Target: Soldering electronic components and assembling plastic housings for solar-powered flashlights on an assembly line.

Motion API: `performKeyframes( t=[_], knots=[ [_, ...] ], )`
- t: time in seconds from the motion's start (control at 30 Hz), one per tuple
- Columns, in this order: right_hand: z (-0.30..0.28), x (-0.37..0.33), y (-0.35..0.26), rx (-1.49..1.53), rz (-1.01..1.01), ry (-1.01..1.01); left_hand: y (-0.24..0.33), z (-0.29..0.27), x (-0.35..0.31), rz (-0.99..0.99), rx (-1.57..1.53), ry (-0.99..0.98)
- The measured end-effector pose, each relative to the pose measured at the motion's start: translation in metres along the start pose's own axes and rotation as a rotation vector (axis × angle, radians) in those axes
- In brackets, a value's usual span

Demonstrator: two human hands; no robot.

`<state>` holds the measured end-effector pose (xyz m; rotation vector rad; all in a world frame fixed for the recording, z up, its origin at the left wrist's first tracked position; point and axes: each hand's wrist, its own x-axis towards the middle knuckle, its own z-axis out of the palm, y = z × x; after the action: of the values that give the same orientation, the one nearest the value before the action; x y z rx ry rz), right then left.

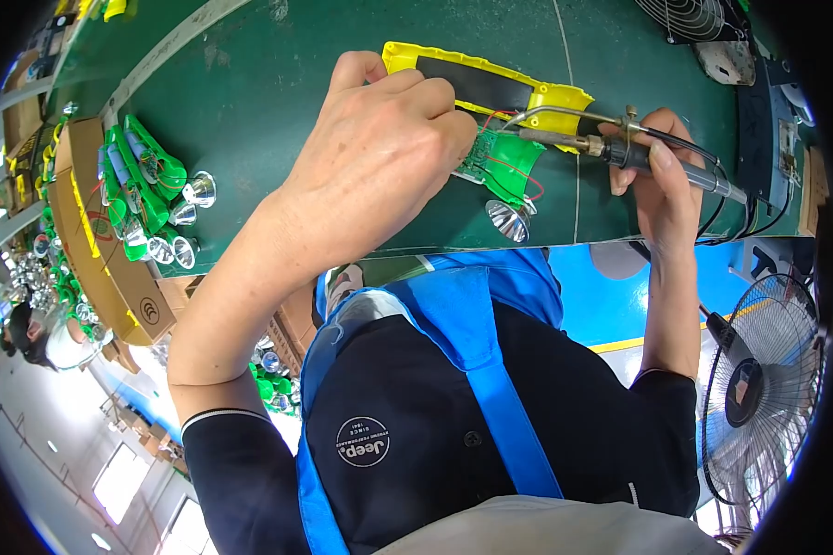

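My right hand (662,176) is closed around a soldering iron (639,159) with a thin, bent metal feed tube (565,111) clamped to it. The iron's tip points left at a small green circuit board (478,155) in a green flashlight housing (511,176). Red wires curve over the housing, and a silver reflector (509,222) sits at its near end. My left hand (384,153) is curled over the housing's left part; its fingertips and what they grip are hidden. Just beyond lies a yellow half shell (565,96) with a black panel inside.
At the left of the green bench (278,102) lie several green flashlight bodies (139,180) with reflectors, beside a cardboard box (83,217). A dark blue unit (770,120) with cables and a wire-guarded fan (699,17) stand far right. A floor fan (759,388) is near my right arm.
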<state>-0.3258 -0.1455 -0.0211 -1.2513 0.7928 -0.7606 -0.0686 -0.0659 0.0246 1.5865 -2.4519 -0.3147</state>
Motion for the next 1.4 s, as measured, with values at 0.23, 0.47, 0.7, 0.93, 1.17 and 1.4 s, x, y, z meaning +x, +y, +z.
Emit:
performKeyframes(
  t=[0.23, 0.47, 0.7, 0.93, 1.17, 1.4],
  knots=[
    [0.003, 0.011, -0.007, 0.016, -0.461, 0.134, -0.03, -0.023, 0.038, -0.102, -0.092, 0.139],
    [0.019, 0.042, -0.007, -0.21, -0.692, 0.115, -0.042, -0.015, 0.014, 0.112, 0.152, 0.271],
    [0.048, 0.123, -0.002, -0.423, -0.78, 0.081, -0.032, 0.012, -0.051, -0.011, 0.089, 0.205],
    [0.031, 0.136, 0.014, -0.522, -0.531, 0.16, -0.119, -0.026, -0.025, -0.35, 0.068, 0.653],
    [0.032, 0.086, 0.028, -0.37, -0.728, 0.071, -0.216, -0.012, 0.077, -0.771, 0.11, 0.639],
    [0.024, 0.091, 0.05, -0.299, -0.607, 0.038, -0.168, -0.072, 0.025, -0.473, 0.247, 0.674]
  ],
)
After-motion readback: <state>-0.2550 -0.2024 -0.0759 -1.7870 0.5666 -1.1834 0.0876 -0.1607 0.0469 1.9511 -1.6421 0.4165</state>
